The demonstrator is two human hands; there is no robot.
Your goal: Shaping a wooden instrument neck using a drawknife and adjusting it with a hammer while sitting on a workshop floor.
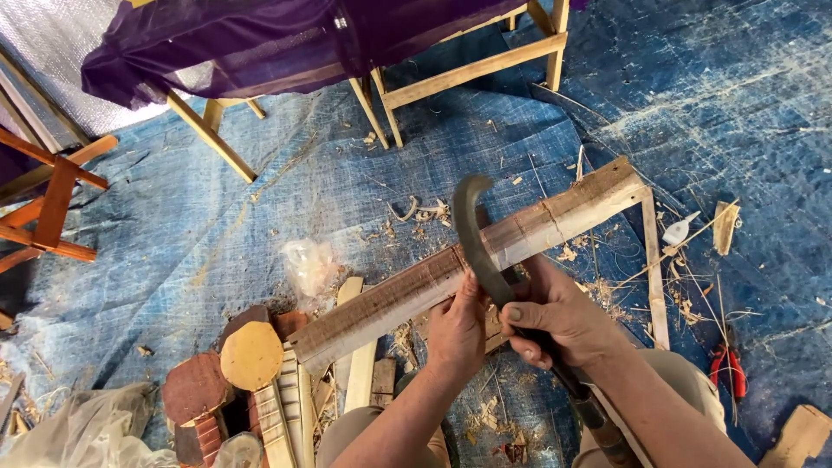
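A long, flat piece of rough wood point(407, 295) lies slanted across the middle, its pale far end up at the right. My right hand point(559, 316) grips the dark handle of a curved, hooked blade point(468, 225), whose edge rests across the wood. My left hand point(457, 328) sits just below the wood, its fingers pinching the blade where it crosses the plank. Both forearms come in from the bottom edge, over my knees.
A blue tarpaulin point(217, 225) strewn with wood shavings covers the floor. Cut wood blocks and carved pieces point(251, 373) are piled at lower left. Red-handled pliers point(728, 368) lie at right. Wooden frame legs point(472, 74) under purple cloth stand at the back.
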